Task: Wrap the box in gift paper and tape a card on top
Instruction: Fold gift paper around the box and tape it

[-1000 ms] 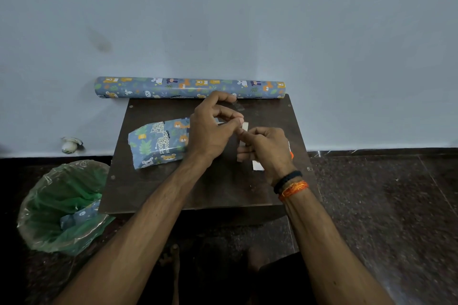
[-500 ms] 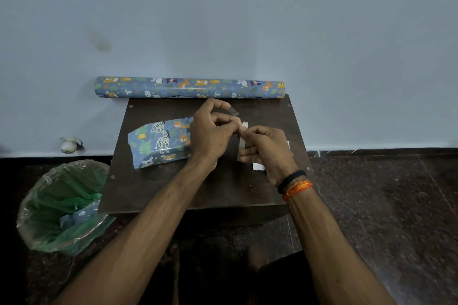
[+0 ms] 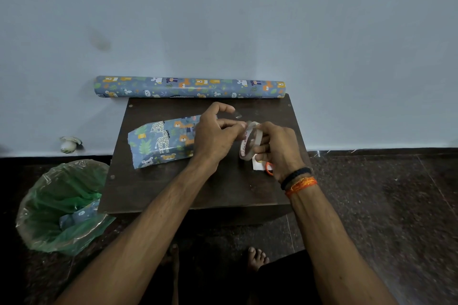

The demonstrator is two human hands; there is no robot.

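The box wrapped in blue animal-print paper [image 3: 161,141] lies on the left half of the small dark table [image 3: 153,190]. Just right of it, my left hand [image 3: 214,136] pinches the loose end of clear tape; a short clear strip [image 3: 237,114] also sticks to its index fingertip. My right hand [image 3: 277,148] grips the clear tape roll [image 3: 250,142] above the table. A white card [image 3: 257,164] lies on the table, partly hidden under my right hand.
A roll of the same gift paper [image 3: 189,86] lies along the wall at the table's back edge. An orange scissors handle [image 3: 269,168] peeks out by the card. A bin with a green liner [image 3: 59,205] stands on the floor at left. My bare feet [image 3: 257,256] are below.
My right hand has turned the tape roll so its ring faces me. My left hand has stayed beside it, still pinching the tape end.
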